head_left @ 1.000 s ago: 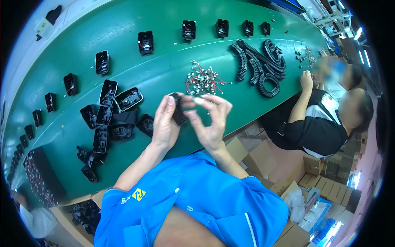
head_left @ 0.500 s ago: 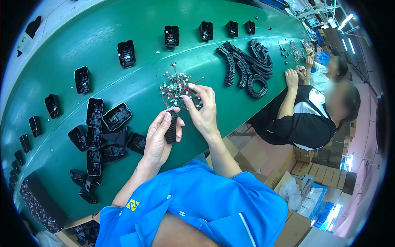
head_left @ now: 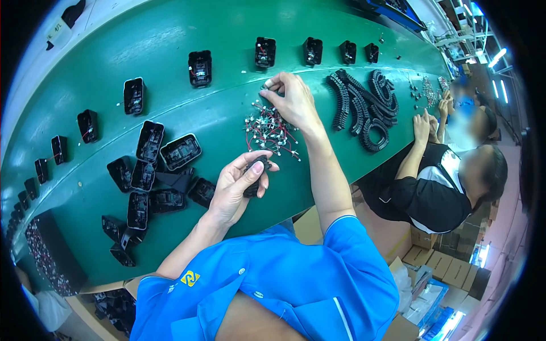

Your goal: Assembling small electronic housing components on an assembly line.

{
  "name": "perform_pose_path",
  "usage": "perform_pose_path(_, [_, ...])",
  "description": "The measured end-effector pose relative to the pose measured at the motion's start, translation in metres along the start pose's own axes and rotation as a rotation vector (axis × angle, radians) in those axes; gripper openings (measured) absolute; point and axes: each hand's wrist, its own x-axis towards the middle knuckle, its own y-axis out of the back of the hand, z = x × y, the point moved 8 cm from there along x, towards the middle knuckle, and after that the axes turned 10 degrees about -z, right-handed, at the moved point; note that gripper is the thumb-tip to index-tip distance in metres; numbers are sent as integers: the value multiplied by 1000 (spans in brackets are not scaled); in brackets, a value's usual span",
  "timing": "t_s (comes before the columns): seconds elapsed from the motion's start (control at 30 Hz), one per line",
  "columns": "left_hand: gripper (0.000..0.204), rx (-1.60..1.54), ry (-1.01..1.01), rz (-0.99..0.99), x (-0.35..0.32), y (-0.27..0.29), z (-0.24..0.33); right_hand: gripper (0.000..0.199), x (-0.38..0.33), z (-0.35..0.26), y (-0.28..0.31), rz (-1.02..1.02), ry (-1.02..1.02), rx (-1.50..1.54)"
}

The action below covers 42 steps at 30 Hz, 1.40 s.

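My left hand (head_left: 236, 184) is closed around a short black ridged strip (head_left: 250, 192), its thumb pressed on the top end. My right hand (head_left: 293, 102) reaches past a pile of small white connectors with red wires (head_left: 267, 133). Its thumb and fingertips are pinched together above the green table; a tiny dark thing seems to be between them, too small to name. The wire pile lies between my two hands. Right of my right hand lie several black ridged strips (head_left: 342, 105), some curved, one bent into a ring (head_left: 375, 136).
Open black plastic housings (head_left: 200, 68) stand in a curved row along the green table (head_left: 227, 17). More housings (head_left: 149, 142) are heaped left of my left hand. A dark speckled box (head_left: 54, 253) stands at far left. Co-workers sit at right, one in a black top (head_left: 424, 187).
My right hand has moved from the wire pile to beyond its far side, its fingers closing to a pinch. My left hand has tilted the ridged strip. The whole view has shifted.
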Motion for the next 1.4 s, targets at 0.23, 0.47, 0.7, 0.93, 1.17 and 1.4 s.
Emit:
perform_pose_path(0.23, [34, -107, -28, 2, 3, 4, 2, 20, -28, -34, 20, 186, 305, 673])
perform_pose_path(0.47, [36, -93, -45, 1, 4, 9, 5, 25, -69, -51, 24, 254, 458, 963])
perform_pose_path(0.7, [32, -209, -156, -2, 5, 15, 15, 23, -84, -64, 8, 175, 414, 870])
perform_pose_path(0.93, [30, -230, -212, 33, 4, 20, 24, 19, -85, -69, 12, 183, 404, 670])
perform_pose_path(1.17, [30, -206, -213, 44, 3, 21, 26, 18, -82, -70, -6, -10, 338, 664])
perform_pose_path(1.4, [29, -155, -216, 84, 1, 22, 27, 16, -86, -92, 0, 38, 518, 360])
